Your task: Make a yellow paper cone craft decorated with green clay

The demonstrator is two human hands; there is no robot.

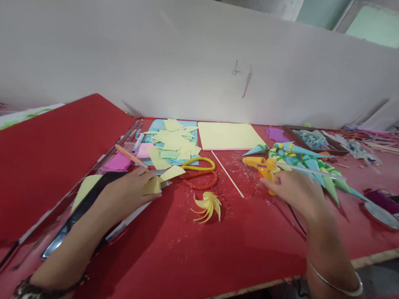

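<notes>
A pale wall (140, 61), bearing small marks (236, 72) I can't make out, backs the red bench (248, 245). Near me, the person's left hand (130, 190) is pinched on folded yellow paper (153, 186), while the right hand (296, 192) is closed around an orange-yellow glue gun (259, 163). A curled yellow paper piece (210, 207) lies between them.

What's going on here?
A person is busy at a red table. The left hand holds yellow paper; the right hand is on a glue gun. A yellow paper swirl lies between the hands, with scissors and a thin stick beyond it.
</notes>
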